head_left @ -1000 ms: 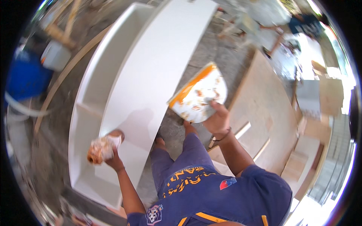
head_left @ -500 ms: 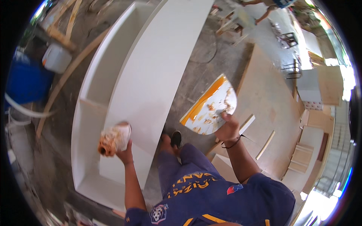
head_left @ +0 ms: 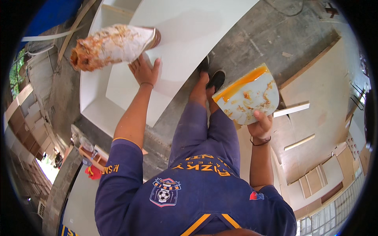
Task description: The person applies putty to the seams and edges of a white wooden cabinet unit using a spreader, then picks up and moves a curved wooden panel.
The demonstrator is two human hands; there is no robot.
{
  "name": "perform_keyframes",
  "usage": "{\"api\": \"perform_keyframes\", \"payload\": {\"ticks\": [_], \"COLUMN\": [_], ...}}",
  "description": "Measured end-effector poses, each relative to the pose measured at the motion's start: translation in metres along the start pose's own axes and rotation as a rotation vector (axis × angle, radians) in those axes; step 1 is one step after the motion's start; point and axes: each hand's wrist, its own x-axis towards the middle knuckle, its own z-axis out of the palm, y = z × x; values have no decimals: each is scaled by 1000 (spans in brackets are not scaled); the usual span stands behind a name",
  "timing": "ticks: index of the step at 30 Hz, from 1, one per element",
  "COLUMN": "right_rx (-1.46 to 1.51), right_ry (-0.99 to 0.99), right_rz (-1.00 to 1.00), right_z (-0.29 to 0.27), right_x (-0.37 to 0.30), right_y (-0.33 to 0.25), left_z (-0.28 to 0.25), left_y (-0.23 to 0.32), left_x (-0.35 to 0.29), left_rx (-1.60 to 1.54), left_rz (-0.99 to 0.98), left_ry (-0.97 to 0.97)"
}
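Right grip (head_left: 261, 126) holds a smeared sheet (head_left: 254, 96); left grip (head_left: 145, 73) spreads beside a can (head_left: 114, 47) over a white cabinet (head_left: 175, 67), eleven o'clock; grey floor (head_left: 240, 43), one; brown board (head_left: 323, 112), three.

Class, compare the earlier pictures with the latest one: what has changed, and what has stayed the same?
The left hand, earlier curled against the crusted white container, now has its fingers spread beside it; contact is unclear. The view has shifted, so container and white cabinet sit higher in the picture, and the background person is out of view. The right hand still holds the half-round white sheet.
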Motion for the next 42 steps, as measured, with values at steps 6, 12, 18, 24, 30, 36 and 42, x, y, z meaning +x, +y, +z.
{"api": "perform_keyframes", "payload": {"ticks": [6,12,18,24,30,36,42], "right_rx": [32,177,50,-14,-154,-319,-486], "right_ry": [-27,-41,21,71,78,156,105], "right_rz": [183,226,122,116,137,110,90], "right_z": [-10,-9,-12,23,50,63,87], "right_x": [-12,-28,-51,-89,-102,-105,-104], "right_y": [67,122,171,225,279,328,328], "left_z": [-9,-13,-3,-3,-7,-9,-4], "left_y": [-1,9,25,28,27,29,24], "left_x": [-3,3,2,12,11,11,8], "left_rx": [-39,-86,-117,-14,18,22,44], "left_rz": [-6,15,32,88,68,96,78], "left_ry": [23,7,22,137,150,149,138]}}
